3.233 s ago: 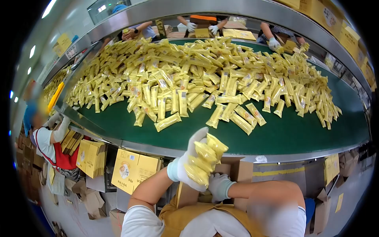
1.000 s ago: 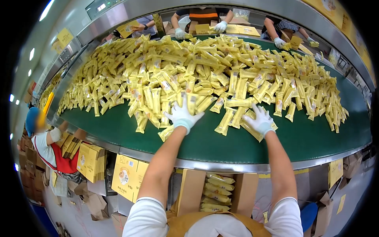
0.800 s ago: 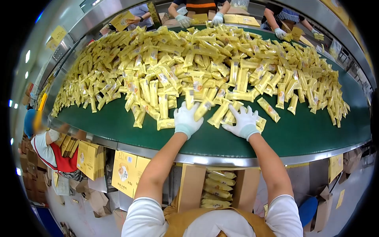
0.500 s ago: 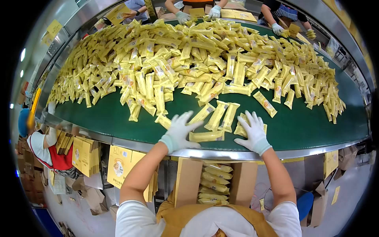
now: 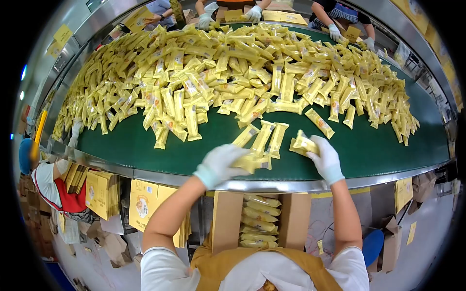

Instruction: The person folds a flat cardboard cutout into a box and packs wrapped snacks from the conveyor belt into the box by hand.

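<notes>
My left hand [image 5: 221, 164], in a white glove, is closed around yellow snack packets [image 5: 251, 162] at the near edge of the green conveyor belt [image 5: 208, 157]. Its fingertips are partly smeared by motion. Just beyond it lie several loose packets [image 5: 262, 137] side by side. To the right, my right hand [image 5: 325, 158], gloved too, pinches a snack packet [image 5: 306, 142] between thumb and fingers, with another seemingly behind it. Below the belt edge, an open cardboard box [image 5: 227, 218] in front of my body holds a row of the same packets [image 5: 260, 217].
A large heap of packets [image 5: 204, 72] covers the far belt. A metal rim [image 5: 272, 185] runs along the near edge. Folded yellow cartons [image 5: 145, 203] stand at left. Co-workers' gloved hands [image 5: 206, 21] reach in from across; another person [image 5: 48, 179] stands at far left.
Both hands have gone from spread fingers to gripping packets. The right hand has lifted its packet slightly. Packets near my left hand have been gathered together.
</notes>
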The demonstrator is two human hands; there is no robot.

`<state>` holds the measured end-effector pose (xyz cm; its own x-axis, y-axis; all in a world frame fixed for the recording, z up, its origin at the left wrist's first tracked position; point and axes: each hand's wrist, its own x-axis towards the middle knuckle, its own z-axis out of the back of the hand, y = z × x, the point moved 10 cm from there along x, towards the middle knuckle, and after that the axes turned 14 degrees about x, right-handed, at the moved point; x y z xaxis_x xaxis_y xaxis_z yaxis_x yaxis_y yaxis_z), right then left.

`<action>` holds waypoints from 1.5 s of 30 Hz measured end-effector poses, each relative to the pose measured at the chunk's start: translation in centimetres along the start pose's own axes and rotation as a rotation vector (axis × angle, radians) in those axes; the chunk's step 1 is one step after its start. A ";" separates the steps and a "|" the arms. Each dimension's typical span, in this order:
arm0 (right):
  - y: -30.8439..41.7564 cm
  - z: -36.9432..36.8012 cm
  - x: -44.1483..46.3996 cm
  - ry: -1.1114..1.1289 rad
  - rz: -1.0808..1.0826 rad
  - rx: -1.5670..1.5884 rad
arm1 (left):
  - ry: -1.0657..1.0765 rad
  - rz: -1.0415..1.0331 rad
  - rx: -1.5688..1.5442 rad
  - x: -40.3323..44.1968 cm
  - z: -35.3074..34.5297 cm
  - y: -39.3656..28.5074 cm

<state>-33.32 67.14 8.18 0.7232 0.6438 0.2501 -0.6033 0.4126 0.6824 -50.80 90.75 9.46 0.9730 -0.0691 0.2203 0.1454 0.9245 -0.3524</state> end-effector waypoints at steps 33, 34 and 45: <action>4.0 -7.0 0.2 0.239 0.275 -0.408 | 0.203 0.289 0.558 0.9 -5.0 8.9; 2.8 -7.6 0.8 0.365 0.185 -0.456 | 0.249 0.344 0.498 1.2 -4.8 9.2; 7.6 -14.6 7.5 0.766 0.435 -0.236 | 0.023 0.447 -0.348 -1.9 -4.0 11.8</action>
<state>-37.41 84.55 5.23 0.0459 0.9905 -0.1297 -0.8848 0.1006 0.4551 -50.26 100.24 1.20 0.9567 0.2888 -0.0373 -0.2346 0.6883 -0.6865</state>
